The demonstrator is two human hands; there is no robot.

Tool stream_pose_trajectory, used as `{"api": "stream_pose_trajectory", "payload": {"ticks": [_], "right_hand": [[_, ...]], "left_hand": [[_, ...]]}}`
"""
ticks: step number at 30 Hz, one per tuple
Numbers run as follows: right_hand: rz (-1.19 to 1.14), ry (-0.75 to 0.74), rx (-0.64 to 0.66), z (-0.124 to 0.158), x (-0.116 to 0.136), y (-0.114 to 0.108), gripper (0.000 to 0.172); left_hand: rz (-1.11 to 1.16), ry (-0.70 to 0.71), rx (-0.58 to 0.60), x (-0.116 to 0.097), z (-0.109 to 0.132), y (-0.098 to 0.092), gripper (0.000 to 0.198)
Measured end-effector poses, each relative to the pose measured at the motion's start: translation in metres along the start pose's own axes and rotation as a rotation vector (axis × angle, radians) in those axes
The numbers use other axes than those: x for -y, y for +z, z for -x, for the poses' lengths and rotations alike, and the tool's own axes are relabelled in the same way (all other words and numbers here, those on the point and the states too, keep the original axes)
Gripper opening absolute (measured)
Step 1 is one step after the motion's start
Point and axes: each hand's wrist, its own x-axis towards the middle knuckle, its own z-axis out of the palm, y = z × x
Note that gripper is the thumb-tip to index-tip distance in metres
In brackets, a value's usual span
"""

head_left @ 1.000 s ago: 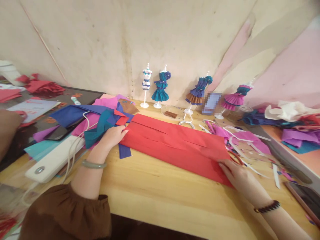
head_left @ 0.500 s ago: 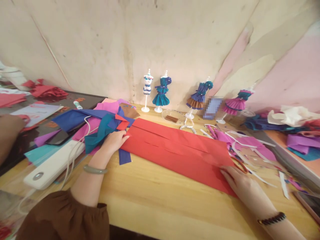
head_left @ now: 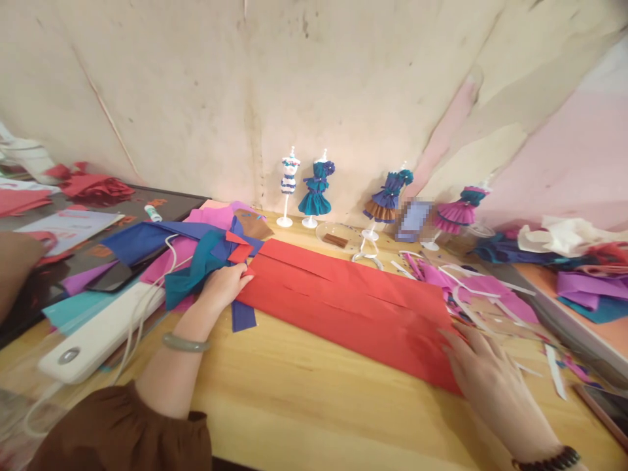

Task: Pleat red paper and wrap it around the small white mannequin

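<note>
A long folded piece of red fabric [head_left: 343, 307] lies slantwise across the wooden table, with creases and overlapping layers along its length. My left hand [head_left: 226, 286] pinches its left end between thumb and fingers. At the opposite end, my right hand [head_left: 483, 366] has its fingers stretched out and apart over the right edge, slightly blurred; whether the fingertips press on the fabric is hard to tell. A dark blue strip [head_left: 244, 316] sticks out from under the left end. Teal fabric [head_left: 196, 268] lies bunched just beyond my left hand.
Several small mannequins in fabric dresses, one a teal dress [head_left: 315, 196], stand along the wall. A white power strip [head_left: 98, 333] with cables lies left. Pink scraps [head_left: 505, 297] and a phone [head_left: 603, 409] lie right. Another person's arm [head_left: 17, 268] shows at far left.
My right hand has spread its fingers and shifted slightly right and down; an orange-brown loop beside it no longer shows. My left hand stays at the fabric's left end.
</note>
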Motion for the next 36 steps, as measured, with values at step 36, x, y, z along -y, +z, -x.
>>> {"api": "stream_pose_trajectory", "payload": {"ticks": [36], "right_hand": [[-0.283,-0.104,0.339,-0.031,0.188,-0.005,0.061]], "left_hand": [[0.152,0.505,-0.373,-0.064,0.029,0.004,0.054]]}}
